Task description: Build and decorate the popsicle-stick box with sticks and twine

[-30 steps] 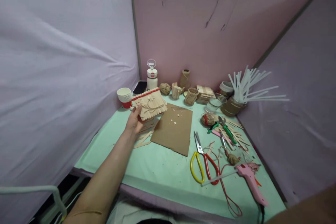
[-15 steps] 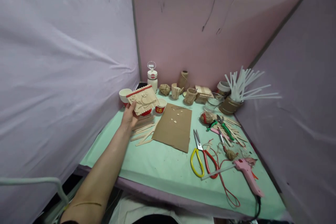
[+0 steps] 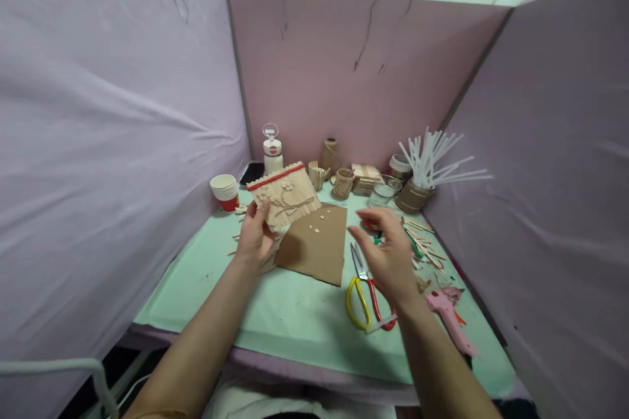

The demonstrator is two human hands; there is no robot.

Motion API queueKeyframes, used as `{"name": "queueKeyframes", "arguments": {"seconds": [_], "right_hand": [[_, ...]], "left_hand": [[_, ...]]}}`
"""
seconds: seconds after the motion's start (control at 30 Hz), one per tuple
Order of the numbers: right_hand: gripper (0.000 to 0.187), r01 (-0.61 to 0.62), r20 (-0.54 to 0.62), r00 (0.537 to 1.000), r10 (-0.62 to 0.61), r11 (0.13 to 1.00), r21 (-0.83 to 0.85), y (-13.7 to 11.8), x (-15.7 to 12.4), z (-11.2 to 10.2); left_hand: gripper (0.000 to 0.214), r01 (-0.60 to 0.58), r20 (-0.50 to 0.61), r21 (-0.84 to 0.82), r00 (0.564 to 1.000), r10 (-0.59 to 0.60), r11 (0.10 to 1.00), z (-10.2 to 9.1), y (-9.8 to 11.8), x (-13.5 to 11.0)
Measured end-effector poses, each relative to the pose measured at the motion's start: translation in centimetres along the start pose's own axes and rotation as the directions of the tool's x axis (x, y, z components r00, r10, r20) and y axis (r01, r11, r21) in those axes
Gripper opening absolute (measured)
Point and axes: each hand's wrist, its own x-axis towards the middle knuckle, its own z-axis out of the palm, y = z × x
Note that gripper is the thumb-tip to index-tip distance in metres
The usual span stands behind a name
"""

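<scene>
My left hand (image 3: 254, 240) grips a small panel made of wooden sticks (image 3: 287, 195), with a red strip along its top edge and a flower-and-branch pattern on its face. It holds the panel tilted above the left edge of a brown cardboard sheet (image 3: 314, 247) that lies on the green table (image 3: 289, 314). My right hand (image 3: 388, 254) hovers above the table to the right of the cardboard, fingers spread and slightly curled, with nothing in it. Just below it lie scissors with yellow and red handles (image 3: 361, 285).
A pink glue gun (image 3: 449, 321) lies at the right front. Loose wooden sticks, green-handled pliers (image 3: 415, 245) and twine lie at the right. At the back stand a stack of paper cups (image 3: 225, 191), a white bottle (image 3: 272, 152), jute-wrapped jars and a pot of white sticks (image 3: 417, 193). Purple partitions enclose the table.
My left hand has drawn the stick panel nearer and to the right, over the cardboard's edge. My right hand has come into view above the scissors.
</scene>
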Motion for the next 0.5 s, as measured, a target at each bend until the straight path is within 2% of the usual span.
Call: {"name": "queueKeyframes", "arguments": {"seconds": [0.1, 0.17, 0.37, 0.5], "right_hand": [[0.025, 0.014, -0.049, 0.999, -0.010, 0.997, 0.079, 0.6, 0.4, 4.4], [0.025, -0.009, -0.084, 0.996, 0.017, 0.996, 0.091, 0.9, 0.5, 6.0], [0.010, -0.089, -0.074, 0.992, 0.098, 0.989, 0.115, 1.4, 0.3, 6.7], [0.014, -0.117, -0.074, 0.989, 0.125, 0.987, 0.109, 2.2, 0.2, 6.9]], "left_hand": [[0.038, 0.016, -0.039, -0.013, 0.999, -0.016, 1.000, 1.1, -0.6, -1.5], [0.038, 0.011, -0.052, -0.016, 0.999, -0.011, 1.000, 1.5, -1.0, -2.1], [0.043, 0.005, -0.060, 0.005, 0.998, -0.005, 1.000, 2.1, -2.4, -2.7], [0.047, 0.028, -0.048, 0.013, 0.998, -0.028, 1.000, 2.4, -3.1, -2.9]]}}
